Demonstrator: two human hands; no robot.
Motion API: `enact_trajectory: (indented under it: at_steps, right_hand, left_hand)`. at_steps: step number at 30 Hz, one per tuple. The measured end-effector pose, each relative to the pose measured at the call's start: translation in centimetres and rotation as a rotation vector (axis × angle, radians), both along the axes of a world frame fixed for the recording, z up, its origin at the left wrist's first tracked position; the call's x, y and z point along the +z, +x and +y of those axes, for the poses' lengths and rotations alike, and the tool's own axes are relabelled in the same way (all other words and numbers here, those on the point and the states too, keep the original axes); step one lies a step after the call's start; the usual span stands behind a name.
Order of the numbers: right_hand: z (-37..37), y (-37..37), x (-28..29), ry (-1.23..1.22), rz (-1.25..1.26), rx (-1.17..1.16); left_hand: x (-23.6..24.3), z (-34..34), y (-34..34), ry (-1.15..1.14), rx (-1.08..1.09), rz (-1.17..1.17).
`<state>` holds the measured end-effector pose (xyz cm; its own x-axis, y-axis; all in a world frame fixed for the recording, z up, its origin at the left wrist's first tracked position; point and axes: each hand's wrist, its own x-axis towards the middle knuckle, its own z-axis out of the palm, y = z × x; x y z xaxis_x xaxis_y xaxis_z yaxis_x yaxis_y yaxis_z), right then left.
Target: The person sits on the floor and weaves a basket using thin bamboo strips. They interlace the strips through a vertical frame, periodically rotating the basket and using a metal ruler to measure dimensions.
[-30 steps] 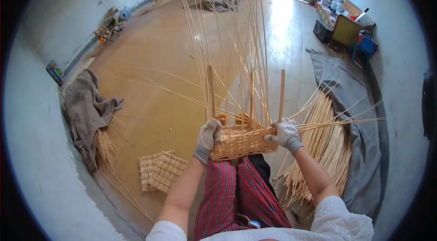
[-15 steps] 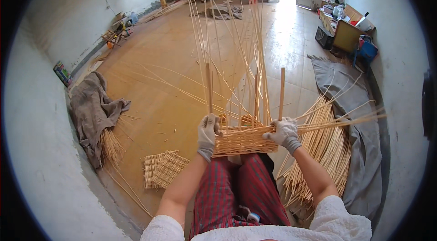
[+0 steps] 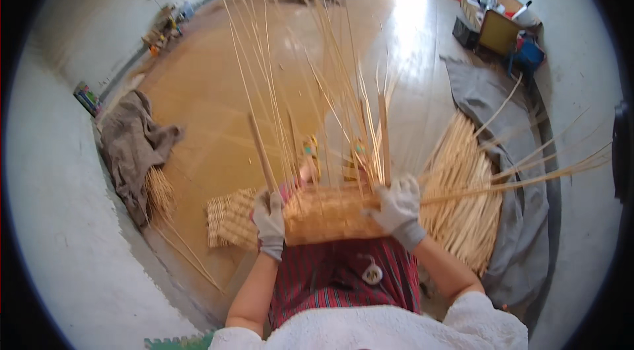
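Note:
A half-woven wicker basket [image 3: 333, 218] is held up in front of my red plaid lap, smeared by motion. Wooden corner posts and long thin canes rise from it, and more canes stick out to the right. At its left end, my gloved left hand [image 3: 269, 221] is closed round the corner beside a leaning wooden post [image 3: 262, 152]. Opposite, my gloved right hand [image 3: 398, 210] grips the right corner by an upright post [image 3: 384, 142], thumb over the woven front. The fingers behind the weave are hidden.
Woven mats [image 3: 228, 221] lie on the floor at the left. To the right, a pile of peeled canes [image 3: 465, 198] rests by a grey cloth [image 3: 522, 218]. A brown cloth [image 3: 132, 152] covers another bundle near the left wall. Boxes and clutter [image 3: 492, 10] stand far right.
Both hands have shifted the basket left and down, nearer my body, and its posts now lean left. My feet in yellow sandals have come into view beyond it.

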<state>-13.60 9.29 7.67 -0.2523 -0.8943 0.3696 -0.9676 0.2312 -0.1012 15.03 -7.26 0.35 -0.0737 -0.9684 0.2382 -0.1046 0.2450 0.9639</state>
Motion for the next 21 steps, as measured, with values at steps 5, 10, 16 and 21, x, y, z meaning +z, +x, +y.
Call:
enact_trajectory:
  at_steps: [5,10,16,21]
  right_hand:
    - [1.6,-0.6,-0.3,0.009,-0.027,0.28]
    - [0.3,2.1,-0.2,0.325,0.023,0.315]
    - [-1.1,3.6,-1.6,0.451,0.211,0.183]
    - [-1.5,3.9,-3.2,0.246,0.191,0.162]
  left_hand:
    - [7.9,8.3,-5.0,-0.506,-0.35,-0.989]
    - [3.5,8.5,-9.7,-0.594,-0.394,-1.34]
    - [0.5,7.4,-10.3,-0.675,-0.303,-1.291]
    - [1.5,6.9,-10.7,-0.648,-0.317,-1.218]
